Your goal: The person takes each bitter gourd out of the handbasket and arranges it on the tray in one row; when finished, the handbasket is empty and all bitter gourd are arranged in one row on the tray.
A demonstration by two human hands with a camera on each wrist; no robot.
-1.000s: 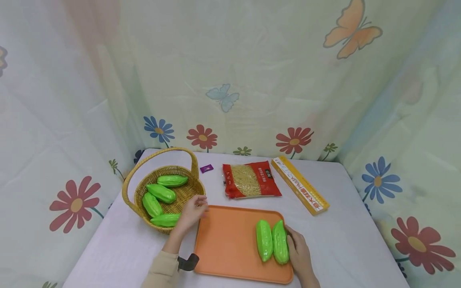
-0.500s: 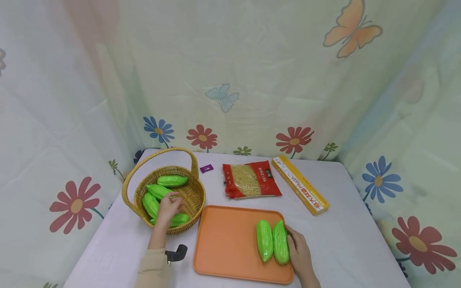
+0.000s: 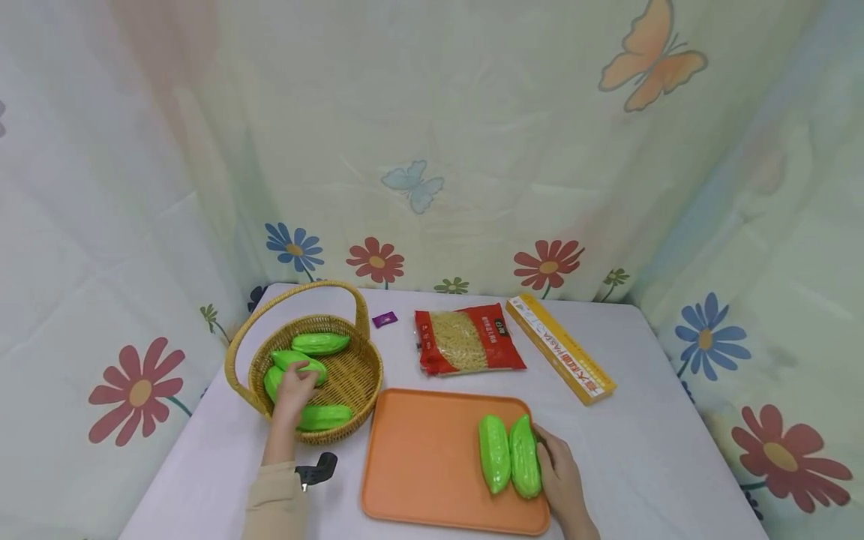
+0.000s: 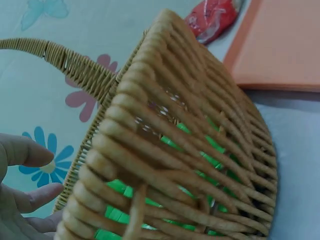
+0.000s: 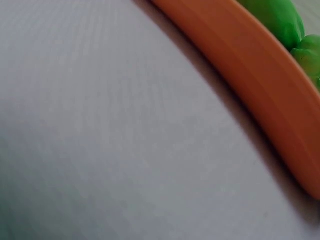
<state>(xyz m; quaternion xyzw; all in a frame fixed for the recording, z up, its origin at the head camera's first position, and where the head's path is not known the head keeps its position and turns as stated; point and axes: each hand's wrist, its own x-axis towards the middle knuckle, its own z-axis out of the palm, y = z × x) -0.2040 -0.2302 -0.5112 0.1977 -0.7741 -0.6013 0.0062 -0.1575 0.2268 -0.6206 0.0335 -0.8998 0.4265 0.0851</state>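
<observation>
Fingers (image 4: pixel 40 197) of left hand (image 3: pixel 294 393) spread, at green vegetables (image 3: pixel 320 344) in wicker basket (image 3: pixel 355 375); right hand (image 3: pixel 563 477) beside orange tray (image 3: pixel 425 465), its grip unclear.

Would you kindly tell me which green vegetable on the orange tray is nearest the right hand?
The right vegetable, beside the right hand; the left vegetable lies beyond it, farther from that hand.

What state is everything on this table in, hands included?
Round woven wicker basket: upright, handle up.
Four ridged green vegetables: lying in the basket.
Orange rectangular tray: lying flat.
Two more green vegetables: side by side on the tray.
Red plastic pasta bag: lying flat, seal unclear.
Long yellow box: lying flat.
Small purple packet: lying flat.
Left hand: thumb and fingers apart.
Right hand: at the tray's edge.
</observation>
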